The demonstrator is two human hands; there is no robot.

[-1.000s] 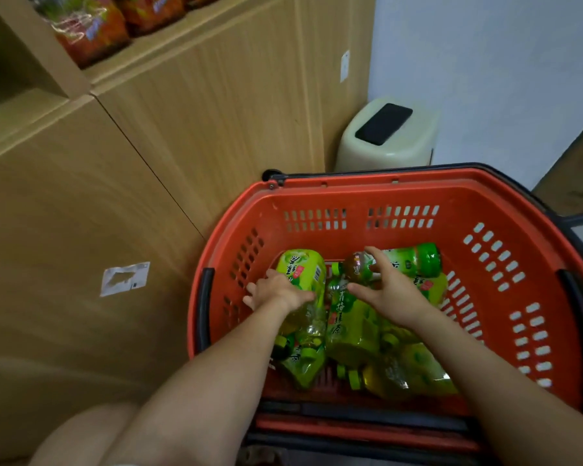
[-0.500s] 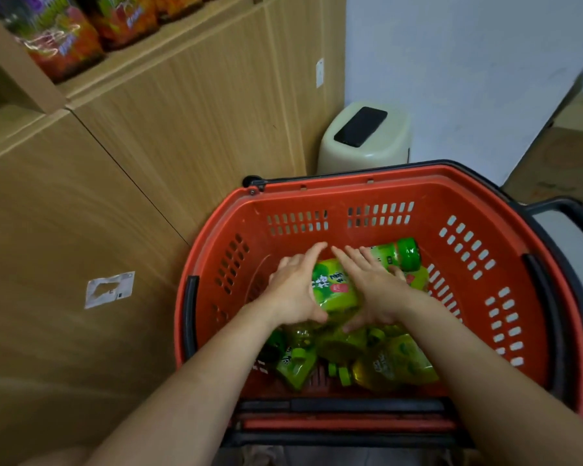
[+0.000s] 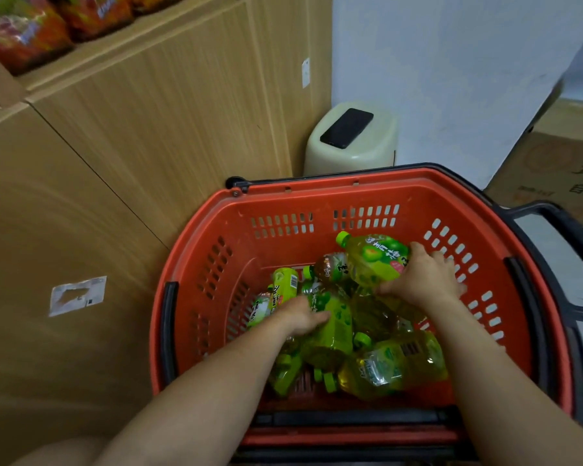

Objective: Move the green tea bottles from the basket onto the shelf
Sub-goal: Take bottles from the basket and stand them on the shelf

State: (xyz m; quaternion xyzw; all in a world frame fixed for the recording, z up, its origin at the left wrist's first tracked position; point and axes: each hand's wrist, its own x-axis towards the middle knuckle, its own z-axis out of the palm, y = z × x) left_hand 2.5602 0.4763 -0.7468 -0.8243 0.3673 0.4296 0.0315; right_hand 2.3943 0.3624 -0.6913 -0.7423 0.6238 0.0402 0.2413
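Note:
A red plastic basket with black handles stands low in front of me. Several green tea bottles with green caps and yellow-green labels lie jumbled in its bottom. My right hand grips one green tea bottle by its lower half, cap pointing left, lifted slightly above the pile. My left hand lies palm down on another bottle in the middle of the pile, fingers curled over it. The wooden shelf edge runs across the upper left.
Snack bags fill the shelf at top left. Wooden cabinet panels cover the left side. A cream stool with a black phone on it stands behind the basket. A cardboard box sits at the right by a white wall.
Both hands held one bottle together at the basket's centre. Now my right hand has carried a bottle to the right, and my left hand has dropped onto a bottle in the pile.

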